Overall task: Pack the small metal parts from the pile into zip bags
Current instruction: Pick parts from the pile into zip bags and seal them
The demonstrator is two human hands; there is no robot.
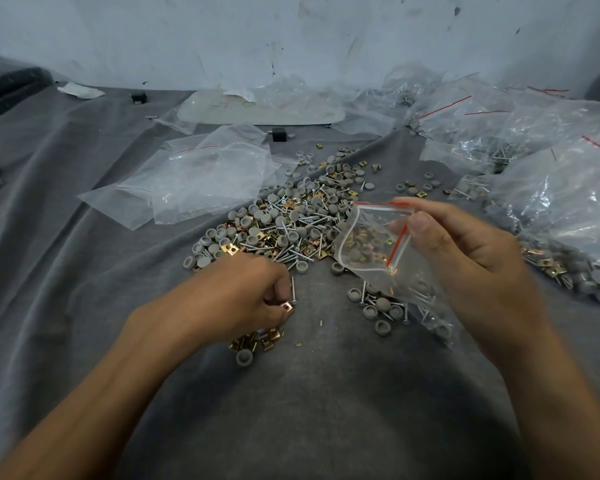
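On the counter draped in wrinkled grey cloth (326, 393), a loose pile of silver screws, brass square clips and grey round caps (291, 216) lies spread in the middle, within easy reach of both hands. The left hand (243, 296) sits low at the pile's near edge, palm down. Its fingers (279, 289) are curled and pinch a small copper-coloured square clip (287, 307). A silver screw (293, 289) stands just beside the fingertips; I cannot tell whether it is held too.

The right hand (465, 251) is raised over the pile's right side and pinches a small clear zip bag with a red seal strip (371, 244) by its top edge, between thumb and fingers. This likely keeps the mouth gaping toward the left hand so parts can be dropped in. Caps and brass clips seem to show through the film, so the bag looks partly filled.

Flat empty clear bags (201, 174) wait to the left of the pile, and bulging packed bags (551, 161) are heaped to the right, probably so finished and unfinished stay apart. A small cluster of brass clips with one cap (257, 341) sits under the left wrist, seemingly set aside for picking.
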